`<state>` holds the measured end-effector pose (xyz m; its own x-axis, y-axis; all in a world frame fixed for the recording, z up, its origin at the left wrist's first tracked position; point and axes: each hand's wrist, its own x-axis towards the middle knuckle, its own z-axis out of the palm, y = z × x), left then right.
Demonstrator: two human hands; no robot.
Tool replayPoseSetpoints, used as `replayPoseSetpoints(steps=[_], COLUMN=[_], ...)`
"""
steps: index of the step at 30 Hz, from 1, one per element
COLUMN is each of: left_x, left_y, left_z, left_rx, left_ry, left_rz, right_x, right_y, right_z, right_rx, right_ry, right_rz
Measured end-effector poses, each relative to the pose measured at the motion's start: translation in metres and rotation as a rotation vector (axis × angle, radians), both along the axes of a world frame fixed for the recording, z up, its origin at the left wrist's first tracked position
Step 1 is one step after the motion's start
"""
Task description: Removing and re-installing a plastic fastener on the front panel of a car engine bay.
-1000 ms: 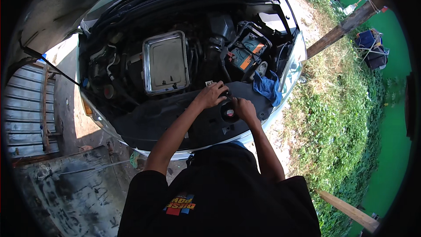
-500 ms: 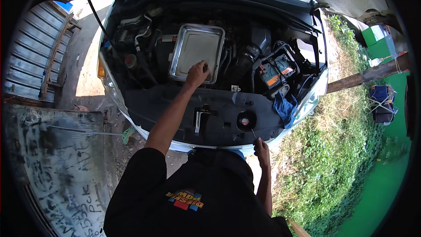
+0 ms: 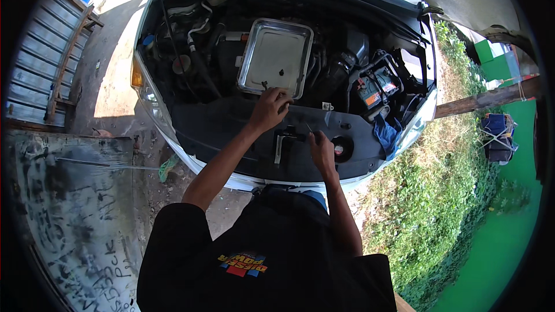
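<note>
A shiny metal tray (image 3: 276,52) rests on top of the engine in the open engine bay. One small dark piece (image 3: 281,72) lies on its bottom. At the tray's near edge is my left hand (image 3: 269,111), fingers curled together; a small dark bit shows by its fingertips, too small to name. My right hand (image 3: 321,151) is closed round a thin-shafted screwdriver (image 3: 309,129), its tip pointing up and left over the black plastic cover (image 3: 231,133). A hood latch (image 3: 280,145) sits in an opening of that cover, between my forearms.
A battery (image 3: 376,88) stands to the right, with a blue cloth (image 3: 386,134) in front of it. A round opening (image 3: 343,149) cuts the cover beside my right hand. The hood prop rod (image 3: 165,11) crosses the left side. Grass (image 3: 433,214) grows to the right of the car.
My left hand has drawn back from inside the tray to its near edge. My right hand has moved up and left with the screwdriver. A dark piece now shows on the tray's bottom.
</note>
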<state>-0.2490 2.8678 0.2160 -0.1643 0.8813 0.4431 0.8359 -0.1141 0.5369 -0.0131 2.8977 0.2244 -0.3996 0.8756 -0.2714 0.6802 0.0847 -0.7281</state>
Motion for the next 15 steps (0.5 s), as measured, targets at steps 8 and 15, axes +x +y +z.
replayPoseSetpoints(steps=[8, 15], left_x=[-0.004, 0.015], left_y=[-0.046, -0.029], left_z=[-0.019, -0.030], left_rx=[-0.030, -0.083], left_ry=[0.073, 0.072], left_rz=[-0.055, 0.124], right_x=[-0.023, -0.027], right_y=[0.018, 0.069], right_z=[0.005, 0.000], right_rx=[0.126, 0.120], right_ry=[-0.204, -0.309], right_rz=[0.171, 0.293])
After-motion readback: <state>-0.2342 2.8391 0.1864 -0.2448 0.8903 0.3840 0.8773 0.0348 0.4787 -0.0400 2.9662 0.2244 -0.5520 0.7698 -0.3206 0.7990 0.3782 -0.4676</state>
